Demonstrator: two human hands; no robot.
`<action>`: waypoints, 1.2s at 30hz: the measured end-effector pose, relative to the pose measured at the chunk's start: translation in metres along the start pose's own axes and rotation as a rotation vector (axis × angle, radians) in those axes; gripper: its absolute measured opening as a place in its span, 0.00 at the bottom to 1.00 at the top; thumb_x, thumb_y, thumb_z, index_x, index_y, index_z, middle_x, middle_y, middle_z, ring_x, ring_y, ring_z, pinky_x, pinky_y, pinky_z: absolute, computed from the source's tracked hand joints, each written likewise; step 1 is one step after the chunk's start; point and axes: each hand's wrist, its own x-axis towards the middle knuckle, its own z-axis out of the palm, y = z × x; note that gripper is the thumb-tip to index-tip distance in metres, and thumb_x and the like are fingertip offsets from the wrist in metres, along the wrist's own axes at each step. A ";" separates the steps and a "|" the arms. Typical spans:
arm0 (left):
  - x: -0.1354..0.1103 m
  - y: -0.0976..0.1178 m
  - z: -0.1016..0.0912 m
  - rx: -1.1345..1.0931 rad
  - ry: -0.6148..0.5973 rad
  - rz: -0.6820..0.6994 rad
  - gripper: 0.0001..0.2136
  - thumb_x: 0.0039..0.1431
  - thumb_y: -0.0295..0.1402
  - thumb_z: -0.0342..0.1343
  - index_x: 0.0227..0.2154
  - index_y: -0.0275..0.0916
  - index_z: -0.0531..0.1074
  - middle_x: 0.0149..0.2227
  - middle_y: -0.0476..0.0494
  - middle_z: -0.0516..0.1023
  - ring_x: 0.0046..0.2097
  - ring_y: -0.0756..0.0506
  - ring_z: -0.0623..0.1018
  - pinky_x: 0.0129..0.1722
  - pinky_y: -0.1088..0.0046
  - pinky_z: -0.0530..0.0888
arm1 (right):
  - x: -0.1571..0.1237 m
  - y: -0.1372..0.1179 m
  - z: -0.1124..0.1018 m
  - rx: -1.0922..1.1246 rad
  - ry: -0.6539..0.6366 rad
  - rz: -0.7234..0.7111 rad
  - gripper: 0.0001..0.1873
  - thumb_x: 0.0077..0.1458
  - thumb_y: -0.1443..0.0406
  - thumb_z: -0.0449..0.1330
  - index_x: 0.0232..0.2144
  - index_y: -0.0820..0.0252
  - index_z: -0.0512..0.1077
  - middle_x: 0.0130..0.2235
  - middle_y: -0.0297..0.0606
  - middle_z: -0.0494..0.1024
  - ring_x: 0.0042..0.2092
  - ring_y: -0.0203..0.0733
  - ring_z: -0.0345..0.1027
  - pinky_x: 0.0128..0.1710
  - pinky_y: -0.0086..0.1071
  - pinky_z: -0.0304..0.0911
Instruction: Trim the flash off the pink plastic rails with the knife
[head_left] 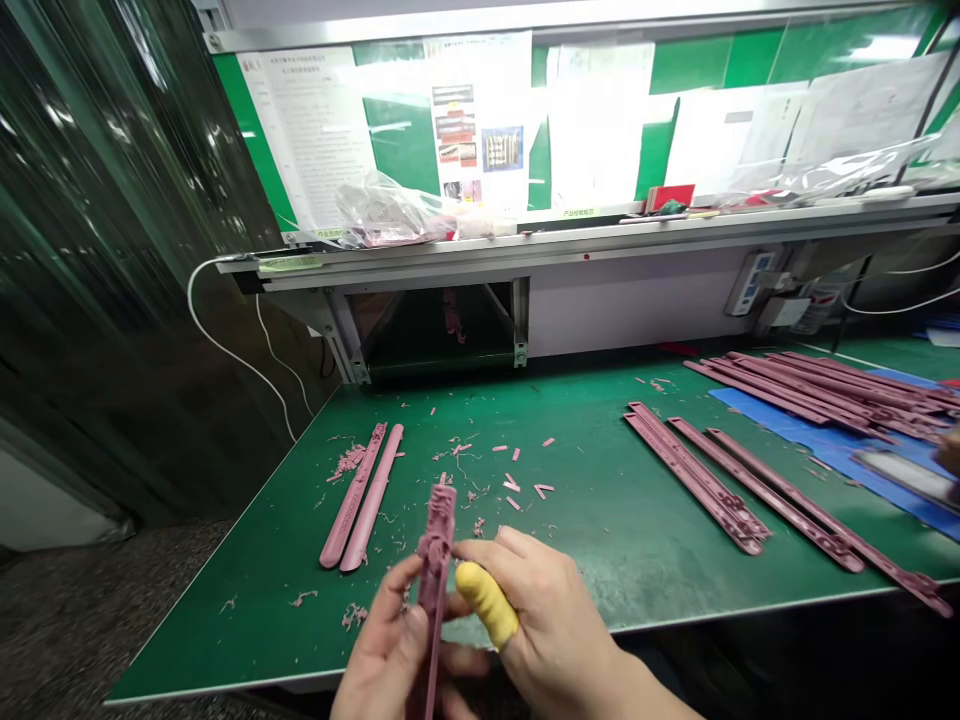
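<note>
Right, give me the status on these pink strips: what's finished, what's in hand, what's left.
Probably done: the two pink strips lying among shavings. In hand: one pink strip, held by the left hand and right hand, which wears a yellow finger cot. Probably left: the heap of strips on the blue mat; the three strips could be either.

**Small green labels, Chinese print**

On the green label along your shelf, you can make out what looks like 产品检验规范. The label at the shelf's left end starts with 作业; the rest blurs. The posted sheet carries Chinese text too small to read.
</note>
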 end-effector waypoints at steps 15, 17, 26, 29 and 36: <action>-0.024 0.046 0.008 0.097 -0.051 0.776 0.12 0.50 0.44 0.63 0.37 0.51 0.75 0.25 0.52 0.75 0.19 0.50 0.68 0.18 0.71 0.67 | -0.066 -0.004 0.060 0.109 -0.404 0.052 0.09 0.56 0.66 0.55 0.34 0.54 0.76 0.30 0.35 0.80 0.31 0.41 0.73 0.32 0.29 0.62; -0.031 0.043 0.009 0.087 -0.015 0.706 0.17 0.44 0.46 0.66 0.39 0.56 0.74 0.24 0.54 0.75 0.18 0.49 0.68 0.19 0.71 0.68 | -0.062 -0.004 0.057 0.076 -0.408 0.065 0.08 0.56 0.67 0.55 0.31 0.54 0.75 0.29 0.33 0.80 0.31 0.40 0.72 0.31 0.29 0.60; -0.041 0.044 0.011 0.046 -0.063 0.629 0.18 0.43 0.51 0.63 0.40 0.63 0.74 0.21 0.53 0.73 0.19 0.49 0.66 0.18 0.72 0.66 | -0.054 -0.005 0.053 -0.036 -0.363 0.101 0.09 0.59 0.64 0.55 0.30 0.54 0.74 0.28 0.33 0.76 0.30 0.41 0.70 0.31 0.30 0.58; -0.037 0.048 0.011 0.032 -0.050 0.671 0.18 0.45 0.51 0.62 0.41 0.61 0.73 0.21 0.55 0.72 0.18 0.50 0.65 0.18 0.73 0.65 | -0.054 -0.006 0.049 -0.025 -0.379 0.093 0.09 0.59 0.64 0.54 0.29 0.54 0.73 0.27 0.33 0.76 0.30 0.40 0.69 0.30 0.29 0.57; -0.036 0.044 0.001 0.115 -0.209 0.795 0.16 0.52 0.47 0.60 0.45 0.60 0.71 0.24 0.54 0.73 0.19 0.50 0.67 0.18 0.72 0.68 | -0.057 -0.006 0.047 -0.010 -0.421 0.092 0.08 0.57 0.66 0.55 0.30 0.53 0.73 0.28 0.32 0.76 0.29 0.39 0.69 0.30 0.28 0.57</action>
